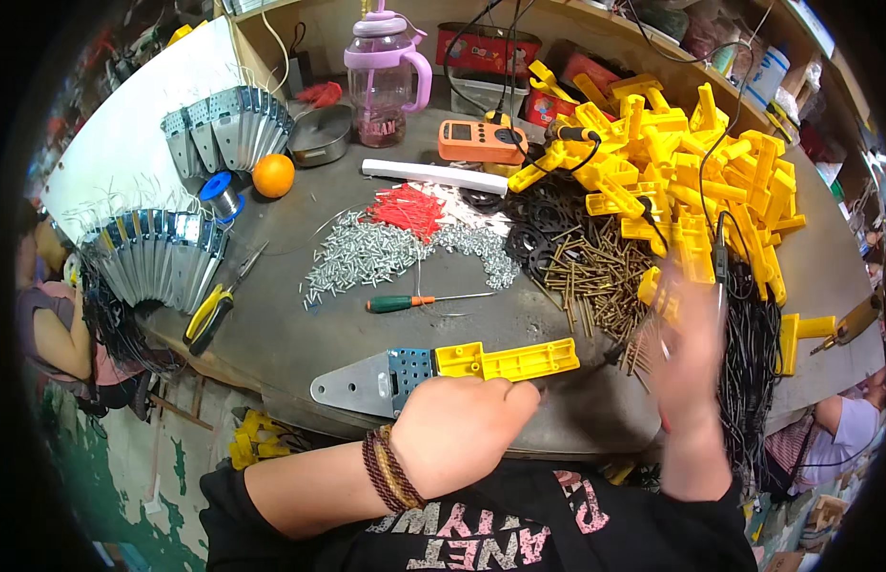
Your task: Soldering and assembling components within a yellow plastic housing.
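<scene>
My left hand [471, 424], in a fist, rests at the near edge of a trowel-shaped piece; what its fingers grip is hidden. That piece has a grey metal blade [352, 383] with a perforated plate [411, 370] and a yellow plastic handle half [529, 359], its ribbed inside facing up. My right hand [691, 343] is smeared by motion, between the brass-coloured screws [595, 276] and a bundle of black cables [753, 353]. A green-and-orange screwdriver [395, 303] lies beyond the blade.
Yellow handle parts [691, 162] are heaped at the right. Silver screws [362, 257] and red pieces [405, 210] lie mid-table. Pliers [214, 310], solder wire [221, 197], an orange [273, 175] and metal blades [157, 253] are at left. A purple-lidded jug [381, 86] and orange meter [476, 141] stand behind.
</scene>
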`<state>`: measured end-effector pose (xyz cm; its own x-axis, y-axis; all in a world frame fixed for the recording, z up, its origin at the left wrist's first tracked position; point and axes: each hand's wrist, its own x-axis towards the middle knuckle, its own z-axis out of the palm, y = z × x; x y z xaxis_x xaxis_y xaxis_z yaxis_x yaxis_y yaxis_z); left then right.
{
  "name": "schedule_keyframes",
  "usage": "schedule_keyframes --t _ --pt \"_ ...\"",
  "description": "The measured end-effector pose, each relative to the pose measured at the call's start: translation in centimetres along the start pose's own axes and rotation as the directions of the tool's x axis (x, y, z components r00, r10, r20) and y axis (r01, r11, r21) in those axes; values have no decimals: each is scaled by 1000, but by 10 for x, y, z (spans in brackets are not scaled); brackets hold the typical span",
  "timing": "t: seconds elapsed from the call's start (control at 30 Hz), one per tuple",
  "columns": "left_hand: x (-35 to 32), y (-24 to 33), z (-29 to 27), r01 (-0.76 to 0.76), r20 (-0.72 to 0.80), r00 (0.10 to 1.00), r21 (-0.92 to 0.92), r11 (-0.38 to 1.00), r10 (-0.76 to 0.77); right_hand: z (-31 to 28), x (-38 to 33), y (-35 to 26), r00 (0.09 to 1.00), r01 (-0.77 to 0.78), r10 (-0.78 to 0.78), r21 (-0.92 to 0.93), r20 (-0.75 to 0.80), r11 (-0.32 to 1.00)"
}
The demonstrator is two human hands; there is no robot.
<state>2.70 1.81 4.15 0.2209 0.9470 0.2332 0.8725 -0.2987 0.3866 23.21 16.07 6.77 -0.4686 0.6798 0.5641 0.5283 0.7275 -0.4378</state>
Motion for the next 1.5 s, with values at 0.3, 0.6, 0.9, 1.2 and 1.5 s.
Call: schedule_keyframes --t 0.3,0.6,0.9,1.2,1.5 --pt "8 -2 -23 -203 160 969 85 975 188 20 -34 -23 605 133 -372 370 704 919" --pt "129 -166 -19 471 -297 865 208 857 -404 49 -45 14 670 -176 -348 595 656 784" --pt "135 -194 -7 258 -371 911 166 952 -183 47 -44 15 673 -75 -416 616 612 784" --pt "140 -188 -3 -158 -99 972 392 906 213 48 -44 16 675 -56 -428 620 601 782" --pt "146 -184 -7 -120 -8 990 466 876 140 49 -45 18 662 -71 -427 619 616 782"
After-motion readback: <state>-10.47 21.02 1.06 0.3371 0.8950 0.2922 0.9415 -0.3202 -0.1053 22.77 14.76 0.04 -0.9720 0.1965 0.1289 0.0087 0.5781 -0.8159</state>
